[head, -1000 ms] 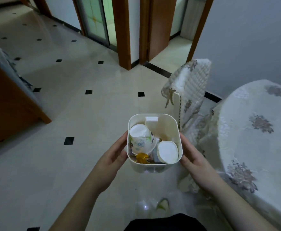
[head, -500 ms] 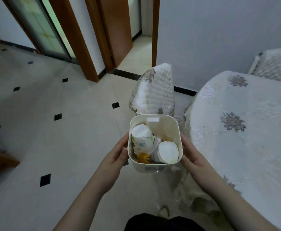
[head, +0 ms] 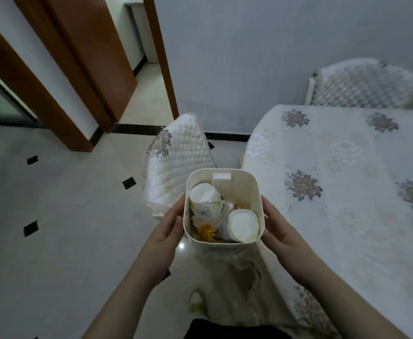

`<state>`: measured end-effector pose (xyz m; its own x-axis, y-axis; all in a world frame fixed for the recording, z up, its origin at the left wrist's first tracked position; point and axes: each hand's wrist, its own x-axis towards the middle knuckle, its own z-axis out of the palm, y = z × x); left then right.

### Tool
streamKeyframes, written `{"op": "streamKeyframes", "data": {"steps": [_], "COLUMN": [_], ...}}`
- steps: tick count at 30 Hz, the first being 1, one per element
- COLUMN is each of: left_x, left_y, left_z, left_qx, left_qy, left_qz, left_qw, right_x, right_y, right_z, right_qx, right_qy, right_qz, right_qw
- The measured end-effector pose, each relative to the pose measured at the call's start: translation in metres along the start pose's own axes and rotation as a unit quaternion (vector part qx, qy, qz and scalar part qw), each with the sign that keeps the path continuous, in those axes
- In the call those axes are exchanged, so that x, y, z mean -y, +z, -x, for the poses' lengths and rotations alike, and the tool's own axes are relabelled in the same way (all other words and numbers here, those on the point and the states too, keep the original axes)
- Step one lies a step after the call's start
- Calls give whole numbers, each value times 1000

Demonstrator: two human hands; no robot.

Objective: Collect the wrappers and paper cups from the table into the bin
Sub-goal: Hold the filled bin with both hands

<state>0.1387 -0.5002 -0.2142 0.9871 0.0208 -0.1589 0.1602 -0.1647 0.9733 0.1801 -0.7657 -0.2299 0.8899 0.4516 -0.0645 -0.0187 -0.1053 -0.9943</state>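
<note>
I hold a small cream bin (head: 254,184) in front of me, above the floor beside the table. My left hand (head: 165,231) presses its left wall and my right hand (head: 281,231) presses its right wall. Inside lie two upturned paper cups: a flower-printed one (head: 204,204) at the left and a plain white one (head: 243,225) at the right. A crumpled golden wrapper (head: 206,232) sits between them at the front. The table (head: 347,167), under a white floral cloth, is to my right.
A chair with a quilted white cover (head: 176,157) stands just beyond the bin, against the table's left side. Another covered chair (head: 364,84) is behind the table. Brown door frames (head: 78,69) and a tiled floor (head: 66,228) lie to the left.
My view has swung to the right, so the table and far chair now fill more of the frame. Both hands keep the same grip on the bin, whose contents have barely shifted.
</note>
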Motion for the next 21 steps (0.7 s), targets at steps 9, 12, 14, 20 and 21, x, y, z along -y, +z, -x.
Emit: {"op": "streamKeyframes", "data": {"steps": [9,12,14,20,21], "left_x": [-10,-15,-19,-28,-30], "left_y": [5,6,11,61,73], "left_z": [-111,-140,-159,-198,-199], "left_qx": [129,171,205,348,377], "left_qy": [17,19,24,61,63], "left_qz": [9,-6,-27,-35,-39], "left_qw": [991,985,978,935,923], "right_x": [2,7,9,1,0], "right_y": [-10,-7,-7,-6,-5], "right_z": [-28,-33,-31,9,18], "right_qx": [-156,-189,-228,-370,-394], "right_qy": [40,45,50,81,82], "right_qz": [8,2,2,-6,-5], "right_qw": [987,981,972,926,916]}}
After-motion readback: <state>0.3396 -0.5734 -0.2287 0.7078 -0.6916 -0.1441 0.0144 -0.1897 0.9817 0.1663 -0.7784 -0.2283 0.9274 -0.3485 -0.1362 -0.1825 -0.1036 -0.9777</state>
